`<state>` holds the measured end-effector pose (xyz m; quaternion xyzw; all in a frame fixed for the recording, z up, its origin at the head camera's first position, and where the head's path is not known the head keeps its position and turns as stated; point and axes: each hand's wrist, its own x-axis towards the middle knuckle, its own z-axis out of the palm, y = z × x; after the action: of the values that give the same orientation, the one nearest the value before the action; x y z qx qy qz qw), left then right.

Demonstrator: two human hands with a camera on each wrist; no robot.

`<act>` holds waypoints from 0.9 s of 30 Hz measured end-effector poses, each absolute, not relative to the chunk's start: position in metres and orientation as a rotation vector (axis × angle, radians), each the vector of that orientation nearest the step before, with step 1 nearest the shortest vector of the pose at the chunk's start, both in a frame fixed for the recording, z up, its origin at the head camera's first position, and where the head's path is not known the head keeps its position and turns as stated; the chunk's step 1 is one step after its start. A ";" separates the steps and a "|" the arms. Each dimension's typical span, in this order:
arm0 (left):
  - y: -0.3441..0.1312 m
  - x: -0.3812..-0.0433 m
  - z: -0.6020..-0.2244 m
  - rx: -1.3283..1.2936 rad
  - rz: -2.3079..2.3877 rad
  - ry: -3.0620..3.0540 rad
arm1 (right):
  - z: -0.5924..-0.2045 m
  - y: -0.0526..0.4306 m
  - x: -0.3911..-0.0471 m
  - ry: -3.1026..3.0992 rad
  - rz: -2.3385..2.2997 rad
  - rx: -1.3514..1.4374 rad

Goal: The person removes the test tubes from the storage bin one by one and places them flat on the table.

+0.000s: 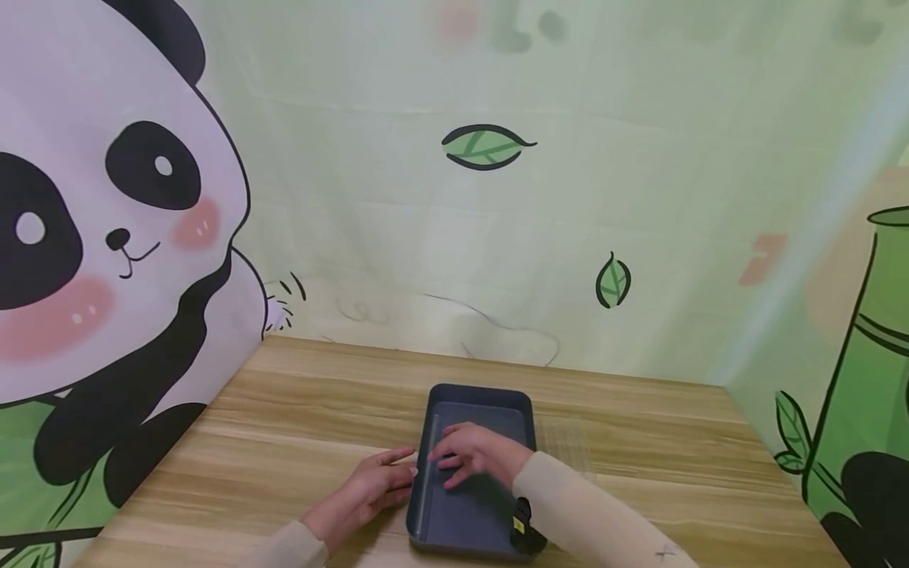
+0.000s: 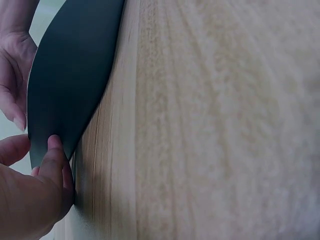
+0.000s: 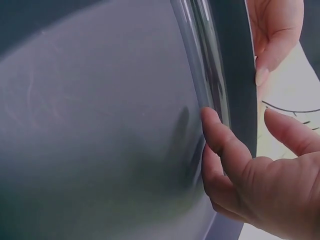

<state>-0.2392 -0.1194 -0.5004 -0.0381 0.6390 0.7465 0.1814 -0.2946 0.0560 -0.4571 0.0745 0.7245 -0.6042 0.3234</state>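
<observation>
A dark blue-grey rectangular tray lies on the table with its long sides running away from me. Along its left inner wall runs a shiny clear rod. My right hand reaches over the tray, its fingertips right at the rod and its thumb apart, over the rim side. Outside the tray, my left hand touches the left wall with extended fingers, the thumb near the rim. Neither hand grips anything.
Faint, transparent, ribbed strips lie on the wooden table just right of the tray, partly behind the right sleeve. A printed cloth wall with a panda and leaves rises behind the table and at both sides.
</observation>
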 end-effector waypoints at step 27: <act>-0.119 -0.240 -0.501 -0.097 2.110 1.798 | -0.469 0.039 -0.289 1.953 -1.699 0.283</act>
<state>-0.2398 -0.1192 -0.5015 -0.0342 0.6372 0.7479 0.1830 -0.2892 0.0389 -0.4686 0.1046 0.7230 -0.6290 0.2658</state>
